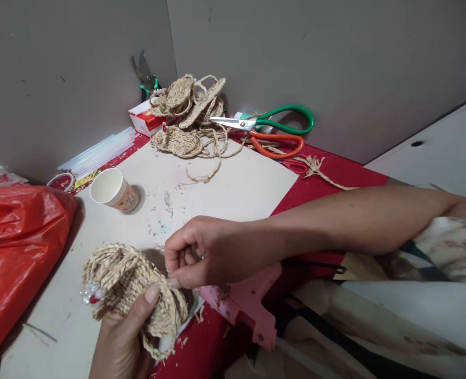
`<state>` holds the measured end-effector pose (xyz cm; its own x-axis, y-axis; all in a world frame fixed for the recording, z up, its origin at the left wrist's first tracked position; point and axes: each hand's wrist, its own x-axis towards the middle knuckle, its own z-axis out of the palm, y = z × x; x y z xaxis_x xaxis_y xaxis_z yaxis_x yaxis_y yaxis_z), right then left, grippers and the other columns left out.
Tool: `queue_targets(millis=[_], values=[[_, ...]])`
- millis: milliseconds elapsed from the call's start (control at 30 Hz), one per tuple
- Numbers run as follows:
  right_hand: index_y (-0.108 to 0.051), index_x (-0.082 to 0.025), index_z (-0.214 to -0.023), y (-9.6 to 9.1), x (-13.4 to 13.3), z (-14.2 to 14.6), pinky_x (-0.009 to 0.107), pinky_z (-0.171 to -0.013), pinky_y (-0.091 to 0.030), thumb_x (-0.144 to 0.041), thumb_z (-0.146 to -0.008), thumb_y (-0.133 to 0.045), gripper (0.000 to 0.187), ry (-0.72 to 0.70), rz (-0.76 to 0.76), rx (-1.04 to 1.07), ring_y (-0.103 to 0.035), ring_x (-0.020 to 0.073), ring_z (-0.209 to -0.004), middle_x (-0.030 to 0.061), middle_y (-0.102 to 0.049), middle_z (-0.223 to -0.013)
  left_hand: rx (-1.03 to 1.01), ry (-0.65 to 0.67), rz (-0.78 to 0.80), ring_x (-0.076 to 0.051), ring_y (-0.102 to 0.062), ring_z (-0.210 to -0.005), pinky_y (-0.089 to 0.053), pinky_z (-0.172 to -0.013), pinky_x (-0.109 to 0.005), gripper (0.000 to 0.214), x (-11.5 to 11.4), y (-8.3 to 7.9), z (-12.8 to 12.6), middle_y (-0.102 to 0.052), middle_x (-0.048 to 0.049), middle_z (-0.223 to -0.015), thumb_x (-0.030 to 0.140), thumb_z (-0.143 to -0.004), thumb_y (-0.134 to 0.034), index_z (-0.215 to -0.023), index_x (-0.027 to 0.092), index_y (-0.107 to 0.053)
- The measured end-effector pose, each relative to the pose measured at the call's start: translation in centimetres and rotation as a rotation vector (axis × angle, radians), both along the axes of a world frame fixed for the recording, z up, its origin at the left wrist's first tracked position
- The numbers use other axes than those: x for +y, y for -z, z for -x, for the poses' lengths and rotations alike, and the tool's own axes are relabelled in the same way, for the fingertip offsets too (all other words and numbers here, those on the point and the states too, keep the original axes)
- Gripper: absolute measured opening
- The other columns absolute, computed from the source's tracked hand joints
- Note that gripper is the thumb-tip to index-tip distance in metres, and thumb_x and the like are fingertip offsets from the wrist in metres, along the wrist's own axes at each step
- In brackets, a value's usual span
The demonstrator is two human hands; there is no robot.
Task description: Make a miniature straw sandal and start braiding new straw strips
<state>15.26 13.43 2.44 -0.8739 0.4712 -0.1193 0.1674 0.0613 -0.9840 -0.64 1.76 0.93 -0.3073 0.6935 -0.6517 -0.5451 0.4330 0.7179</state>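
Note:
A small woven straw slipper (138,284) with clear and red beads (92,295) at its toe is gripped in my left hand (124,337). The thumb presses on its inner sole and the other fingers are behind it. My right hand (205,252) is at the slipper's upper edge, thumb and forefinger pinched together. What they hold, if anything, is too small to make out. Just below my right wrist lies a pink glue gun (252,305), partly hidden by the hand.
A paper cup (114,190) stands on the white board (233,179). Behind are straw slippers (177,139) with cord, scissors (272,129), pruning shears (146,76), a red-and-white box (148,121) and clear glue sticks (102,150). A red plastic bag (19,252) bulges at left.

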Motion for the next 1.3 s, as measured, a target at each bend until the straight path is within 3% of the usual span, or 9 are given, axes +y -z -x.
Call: queue_targets(millis=[200,333,600,733,867,967,1067,1167,1300], values=[[-0.053,-0.014,-0.070,0.6,-0.3,0.3,0.014,-0.043,-0.031,-0.020,-0.075,-0.061,0.011,-0.035,0.129,0.003,-0.041,0.0028,-0.044,-0.0078,-0.046,-0.050,0.070,0.005,0.014,-0.033,-0.071,-0.084,-0.060,-0.070,-0.040,0.073,-0.1,-0.1,-0.3,-0.074,-0.0094,-0.093,0.022,-0.046,-0.090,-0.115,0.017,-0.066],[-0.052,-0.014,-0.070,0.7,-0.5,0.4,0.014,-0.044,-0.029,-0.020,-0.074,-0.063,0.013,-0.013,0.101,0.011,-0.037,0.0022,-0.046,-0.0077,-0.044,-0.052,0.073,0.006,0.021,-0.032,-0.071,-0.083,-0.060,-0.068,-0.039,0.069,-0.3,0.0,-0.1,-0.075,-0.0091,-0.091,0.024,-0.048,-0.090,-0.112,0.017,-0.068],[-0.059,-0.011,-0.074,-1.1,0.7,-0.3,0.017,-0.048,-0.032,-0.034,-0.083,-0.063,0.025,0.061,0.097,0.114,-0.038,0.0034,-0.051,-0.0046,-0.050,-0.060,-0.049,-0.111,-0.094,-0.019,-0.071,-0.079,-0.058,-0.075,-0.026,0.052,0.3,0.7,2.0,-0.075,-0.0053,-0.092,0.015,-0.056,-0.086,-0.106,0.018,-0.070],[-0.063,-0.011,-0.083,-0.5,0.4,-0.4,0.019,-0.058,-0.040,-0.031,-0.085,-0.062,0.020,0.123,-0.177,0.218,-0.049,0.0065,-0.061,-0.0009,-0.059,-0.069,-0.122,-0.083,-0.150,-0.022,-0.072,-0.086,-0.058,-0.080,-0.031,0.056,0.9,0.8,2.4,-0.074,-0.0082,-0.101,0.013,-0.067,-0.077,-0.120,0.020,-0.065],[-0.065,-0.014,-0.104,0.7,-0.4,-0.2,0.023,-0.073,-0.043,-0.025,-0.087,-0.061,0.020,-0.015,-0.716,0.326,-0.057,0.0096,-0.072,0.0016,-0.066,-0.078,-0.231,-0.063,-0.155,-0.028,-0.070,-0.094,-0.054,-0.091,-0.042,0.057,1.6,0.4,2.1,-0.073,-0.0119,-0.106,0.012,-0.074,-0.065,-0.131,0.017,-0.059],[-0.063,-0.019,-0.114,0.6,-0.8,-0.1,0.027,-0.070,-0.040,-0.025,-0.090,-0.057,0.026,-0.137,-1.044,0.195,-0.055,0.0122,-0.072,0.0011,-0.066,-0.078,-0.310,-0.081,-0.137,-0.029,-0.069,-0.098,-0.050,-0.097,-0.045,0.056,1.7,0.1,1.7,-0.073,-0.0126,-0.106,0.012,-0.076,-0.057,-0.133,0.014,-0.057],[-0.065,-0.022,-0.113,0.3,-0.8,-0.1,0.028,-0.065,-0.036,-0.027,-0.089,-0.058,0.025,-0.188,-1.171,0.042,-0.053,0.0136,-0.068,0.0014,-0.064,-0.077,-0.368,-0.052,-0.153,-0.028,-0.068,-0.101,-0.046,-0.101,-0.045,0.054,1.5,0.0,1.6,-0.073,-0.0121,-0.106,0.013,-0.079,-0.054,-0.133,0.013,-0.057],[-0.069,-0.019,-0.095,0.5,-0.6,0.0,0.027,-0.067,-0.037,-0.026,-0.091,-0.056,0.015,-0.218,-1.109,0.074,-0.053,0.0127,-0.069,0.0027,-0.064,-0.077,-0.395,-0.023,-0.190,-0.028,-0.067,-0.104,-0.045,-0.103,-0.044,0.048,1.3,0.1,1.5,-0.074,-0.0110,-0.105,0.018,-0.083,-0.054,-0.130,0.015,-0.060],[-0.067,-0.013,-0.081,1.1,-0.3,0.1,0.021,-0.066,-0.042,-0.019,-0.090,-0.058,0.014,-0.132,-0.745,0.284,-0.053,0.0089,-0.067,0.0015,-0.061,-0.072,-0.408,-0.050,-0.187,-0.026,-0.067,-0.104,-0.045,-0.103,-0.041,0.040,1.2,-0.1,1.1,-0.074,-0.0095,-0.107,0.020,-0.085,-0.056,-0.123,0.017,-0.065]])
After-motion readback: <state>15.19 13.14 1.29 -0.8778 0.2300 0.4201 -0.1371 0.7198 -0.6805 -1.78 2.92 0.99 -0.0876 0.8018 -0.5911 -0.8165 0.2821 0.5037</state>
